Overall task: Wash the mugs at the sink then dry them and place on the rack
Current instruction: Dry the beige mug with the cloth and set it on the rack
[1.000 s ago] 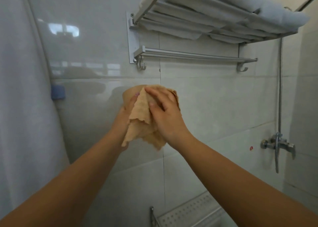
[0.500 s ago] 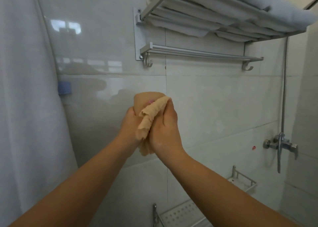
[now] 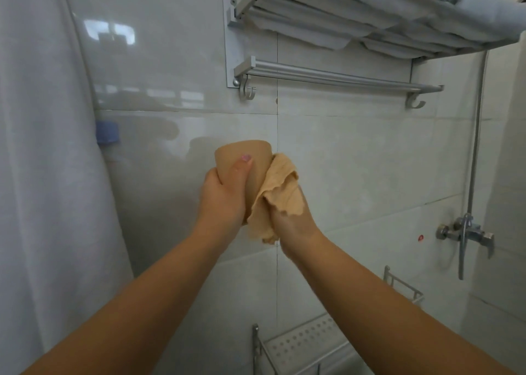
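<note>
I am holding both bare forearms up and forward, rising from the lower corners and converging toward the middle. My left hand [image 3: 225, 195] is gripping the mug [image 3: 244, 158] from below, thumb lying up across its near side with the painted nail showing, the other fingers wrapping round the far side out of sight. My right hand [image 3: 290, 218] is sitting just beside it, back toward me, wrist bending slightly; its fingers are hiding under the cloth [image 3: 273, 192], probably pinching it against the mug.
</note>
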